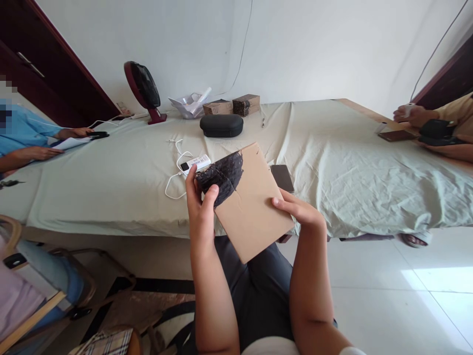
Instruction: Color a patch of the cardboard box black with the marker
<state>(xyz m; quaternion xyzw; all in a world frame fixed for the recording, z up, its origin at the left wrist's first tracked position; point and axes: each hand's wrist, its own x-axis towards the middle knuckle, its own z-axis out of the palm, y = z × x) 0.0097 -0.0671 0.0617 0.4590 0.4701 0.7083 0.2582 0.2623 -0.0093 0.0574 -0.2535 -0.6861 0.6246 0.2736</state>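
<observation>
**Cardboard held slantwise between 2 hands, above the lap**

Cardboard (248, 207) was what I had in both hands, a flat brown piece carried in the air over my lap, just off the near edge of the table (351, 162). Its long axis ran on a slant, from the far corner up by the power bank (195, 163) down to the near corner pointing at my knees. A patch of black scribble (221, 176) covered its upper left part.

My left hand (201, 209) sat on that left edge, fingers curled behind the sheet and the thumb pressed onto the front, right at the lower rim of the black patch. So the marked area lay directly above and to the right of the left thumb, touching it. My right hand (299, 211) gripped the opposite edge lower down, fingertips flat on the front face, the thumb hidden from me. Both hands were closed on the sheet; the left was the nearer 1 to the black mark, the right well apart from it.

Behind the sheet, on the grey cloth, lay a dark phone (283, 177), partly hidden by the cardboard's right corner, and further back a black case (221, 125) and a small fan (142, 88). 2 other people's hands rested at the far left (76, 132) and far right (414, 116) ends of the table.
</observation>
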